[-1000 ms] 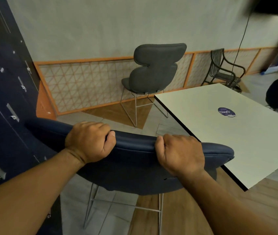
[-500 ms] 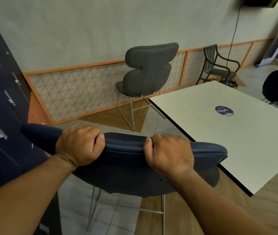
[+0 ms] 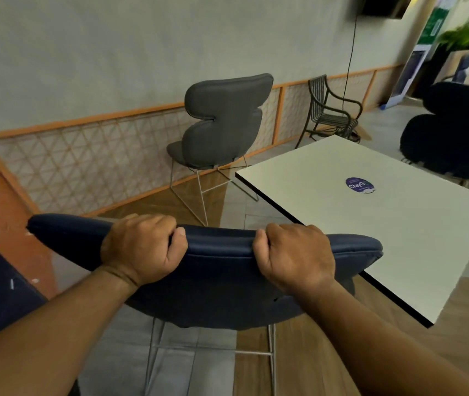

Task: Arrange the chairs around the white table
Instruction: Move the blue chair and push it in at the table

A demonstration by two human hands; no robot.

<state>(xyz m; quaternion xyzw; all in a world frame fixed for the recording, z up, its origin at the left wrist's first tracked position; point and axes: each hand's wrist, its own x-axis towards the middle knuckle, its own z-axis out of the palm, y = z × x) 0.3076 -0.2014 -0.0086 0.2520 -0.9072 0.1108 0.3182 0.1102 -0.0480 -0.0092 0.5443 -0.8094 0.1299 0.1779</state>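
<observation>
Both hands are clamped on the blue chair (image 3: 216, 284) top edge, left hand (image 3: 141, 250) and right hand (image 3: 296, 258) with fingers curled over it. Chair sits at the table's (image 3: 399, 238) 8 o'clock corner. Grey chair (image 3: 219, 124) stands off at 11 o'clock.

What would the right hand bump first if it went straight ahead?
The right hand grips the backrest of the blue chair, so that comes first. Beyond it, probably the corner of the white table or the grey chair; depth is unclear.
</observation>
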